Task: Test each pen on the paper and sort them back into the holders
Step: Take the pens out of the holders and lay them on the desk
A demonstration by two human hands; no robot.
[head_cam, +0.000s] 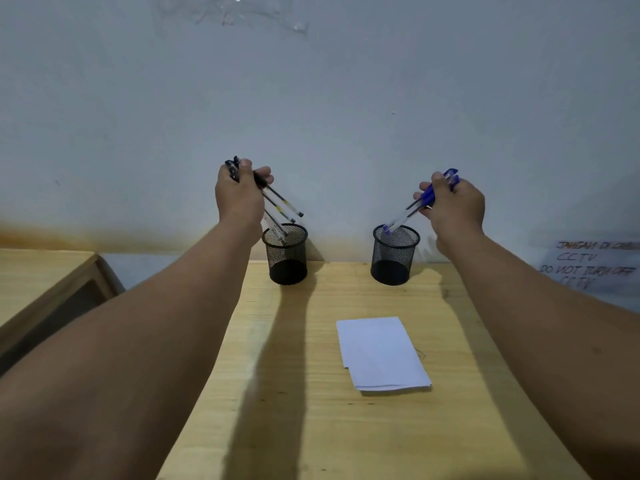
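Two black mesh holders stand at the back of the wooden table (pixel 311 427), against the wall. My left hand (pixel 239 195) is shut on a bunch of black pens (pixel 282 206) above the left holder (pixel 286 258); their tips point down at its mouth. My right hand (pixel 453 206) is shut on a bunch of blue pens (pixel 408 213) above the right holder (pixel 394 259), with their tips at its rim. A folded stack of white paper (pixel 382 353) lies on the table nearer to me, right of centre.
A lower wooden cabinet (pixel 45 289) stands to the left of the table. A handwritten paper sign (pixel 592 265) hangs on the wall at the right. The pale wall rises directly behind the holders.
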